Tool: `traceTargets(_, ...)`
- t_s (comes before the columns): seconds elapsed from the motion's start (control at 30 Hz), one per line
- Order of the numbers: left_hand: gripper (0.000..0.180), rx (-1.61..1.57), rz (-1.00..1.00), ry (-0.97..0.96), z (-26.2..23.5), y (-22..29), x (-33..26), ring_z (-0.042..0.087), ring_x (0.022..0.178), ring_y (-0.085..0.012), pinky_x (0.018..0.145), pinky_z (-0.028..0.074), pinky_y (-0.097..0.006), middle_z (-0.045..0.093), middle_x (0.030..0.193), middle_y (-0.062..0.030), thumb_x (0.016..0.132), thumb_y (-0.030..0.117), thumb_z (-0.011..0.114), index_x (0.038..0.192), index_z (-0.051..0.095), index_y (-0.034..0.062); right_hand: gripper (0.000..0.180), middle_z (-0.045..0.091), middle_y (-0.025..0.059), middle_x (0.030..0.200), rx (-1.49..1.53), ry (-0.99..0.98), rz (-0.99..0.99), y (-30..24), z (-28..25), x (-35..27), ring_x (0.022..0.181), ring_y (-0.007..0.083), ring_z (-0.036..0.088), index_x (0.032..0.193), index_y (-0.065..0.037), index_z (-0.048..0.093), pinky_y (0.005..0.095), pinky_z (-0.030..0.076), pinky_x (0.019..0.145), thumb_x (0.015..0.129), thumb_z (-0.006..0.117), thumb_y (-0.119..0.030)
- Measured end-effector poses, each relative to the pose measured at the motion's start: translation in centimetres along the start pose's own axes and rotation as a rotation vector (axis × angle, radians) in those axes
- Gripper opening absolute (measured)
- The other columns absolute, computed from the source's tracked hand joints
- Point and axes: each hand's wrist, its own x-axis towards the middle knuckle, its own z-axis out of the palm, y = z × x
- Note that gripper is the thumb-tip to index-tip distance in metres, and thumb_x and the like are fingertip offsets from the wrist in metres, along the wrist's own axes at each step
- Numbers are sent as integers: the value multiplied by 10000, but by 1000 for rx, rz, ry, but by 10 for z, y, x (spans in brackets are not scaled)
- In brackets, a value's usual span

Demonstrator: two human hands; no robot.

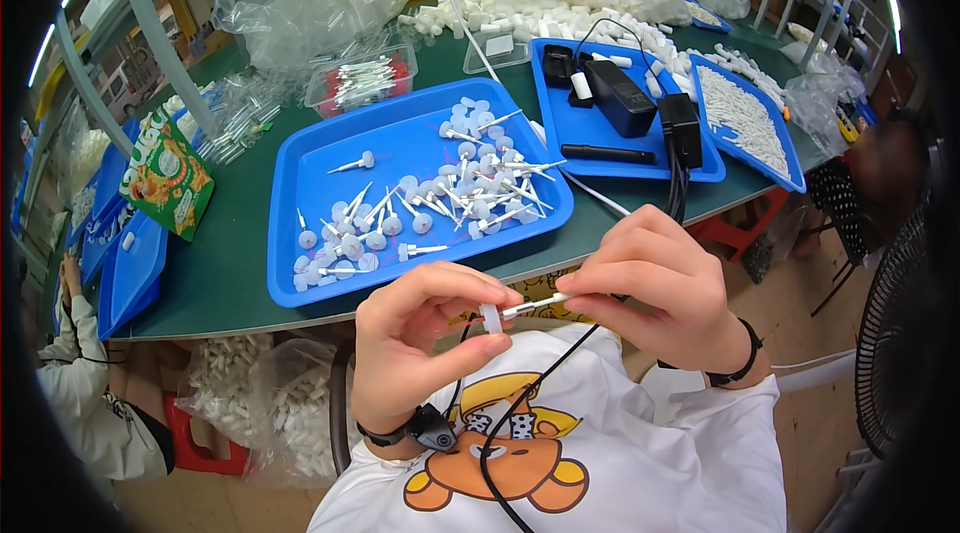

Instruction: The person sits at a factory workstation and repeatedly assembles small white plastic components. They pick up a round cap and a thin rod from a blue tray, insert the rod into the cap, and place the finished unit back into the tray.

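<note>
Just in front of the table edge, my left hand [430,318] pinches the translucent white disc cap [491,319] of a small part between thumb and fingers. From the cap a thin white stem [535,306] runs to the right. My right hand [655,283] grips the far tip of that stem between thumb and forefinger. Beyond my hands lies a large blue tray [400,123] with many similar parts, each a round whitish cap on a thin stem, piled mostly toward its right and front.
A second blue tray [610,158] holds black devices and cables. Right of it, another tray [760,158] carries thin white sticks. White cylinders [540,11] heap at the back, near a red-lined box [365,83]. A green snack bag [168,173] stands left. A black fan [895,323] is at right; another person's hand [70,276] shows far left.
</note>
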Motion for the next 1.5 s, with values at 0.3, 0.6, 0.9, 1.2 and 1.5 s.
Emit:
traceTargets(0.3, 324, 193, 88, 26, 6, 1, 4, 619, 1001, -222, 845, 534, -318, 620, 1038, -144, 683, -158, 709, 967, 663, -9, 269, 617, 58, 772, 36, 69, -8, -5, 10, -4, 669, 213, 543, 875, -30, 658, 291, 430, 548, 637, 769, 33)
traceTargets(0.6, 244, 296, 138, 41, 9, 1, 3, 626, 969, -212, 795, 514, -292, 626, 1013, -132, 680, -136, 720, 870, 693, 16, 249, 617, 64, 764, 84, 111, 18, -6, 17, -6, 657, 215, 537, 858, -25, 649, 290, 417, 542, 645, 756, 47)
traceTargets(0.9, 363, 136, 142, 51, 9, -1, 2, 613, 984, -232, 846, 507, -325, 624, 1008, -144, 662, -126, 743, 995, 649, -17, 239, 614, 65, 762, 96, 108, 43, -10, 17, -6, 654, 213, 542, 849, -24, 642, 292, 417, 536, 649, 748, 52)
traceTargets(1.2, 363, 213, 190, -19, 4, 0, 3, 634, 958, -220, 822, 530, -307, 637, 1002, -151, 635, -131, 765, 965, 656, -28, 236, 619, 68, 760, 156, 81, 119, -16, 14, -7, 654, 216, 554, 855, -25, 646, 294, 422, 548, 655, 746, 52)
traceTargets(1.5, 352, 207, 183, 25, 4, 1, 2, 641, 949, -218, 815, 533, -301, 645, 999, -153, 632, -138, 760, 951, 663, -27, 282, 647, 81, 790, 162, 89, 83, -12, 13, -8, 673, 207, 586, 926, -9, 689, 286, 444, 570, 659, 773, 24)
